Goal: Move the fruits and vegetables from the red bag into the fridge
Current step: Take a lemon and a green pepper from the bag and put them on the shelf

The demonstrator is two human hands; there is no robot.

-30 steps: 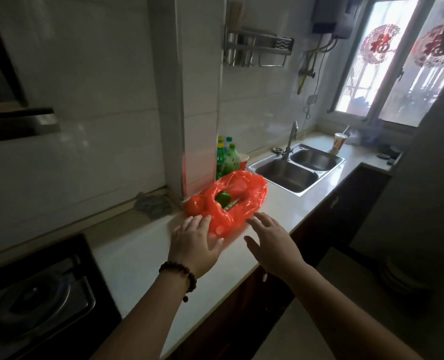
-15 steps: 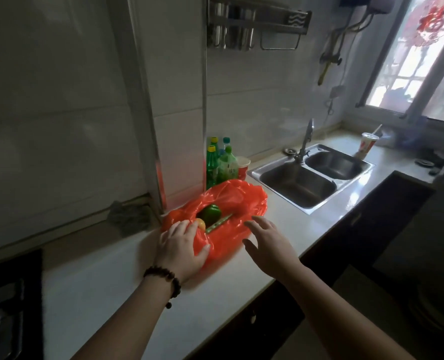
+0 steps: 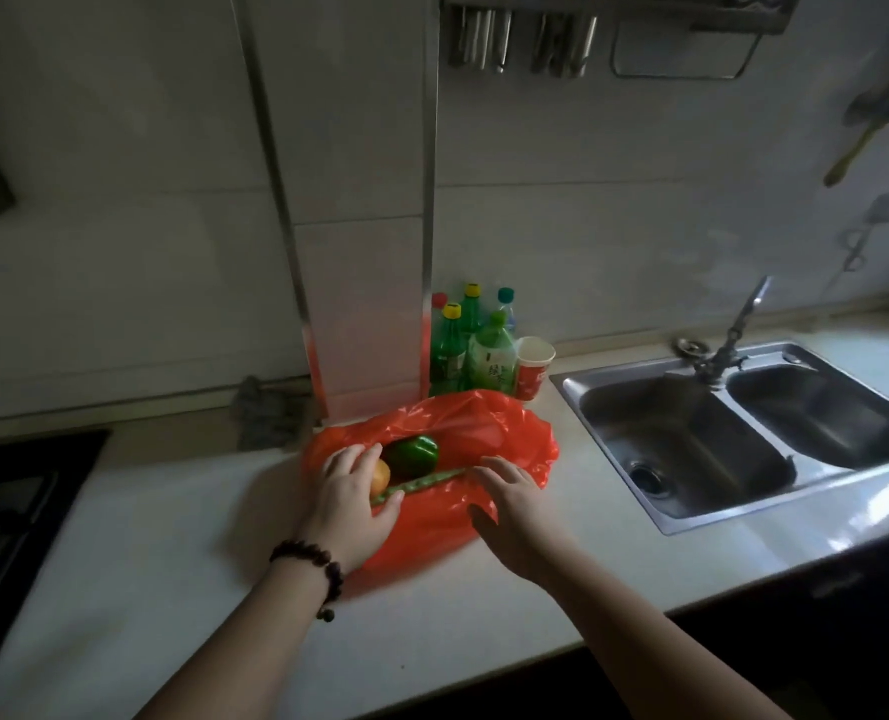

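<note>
A red plastic bag (image 3: 489, 433) lies open on the white counter (image 3: 120, 589) against a tiled pillar. Inside it I see a green bell pepper (image 3: 412, 456), a round yellow-orange fruit (image 3: 380, 478) and a long green vegetable (image 3: 421, 483). My left hand (image 3: 351, 498), with a dark bead bracelet, lies over the bag's left side, its fingers curved around the yellow-orange fruit. My right hand (image 3: 510, 504) rests with fingers spread on the bag's near right part, just beside the long vegetable's end. No fridge is in view.
Several green bottles (image 3: 476, 345) and a red paper cup (image 3: 533, 366) stand behind the bag. A double steel sink (image 3: 743, 433) with a tap lies to the right. A grey cloth (image 3: 268, 415) sits by the wall, a black hob (image 3: 11, 506) at the left.
The view has closed in on the counter. Both hands have reached forward: the left went from the bag's near edge onto the fruit, the right came down onto the bag.
</note>
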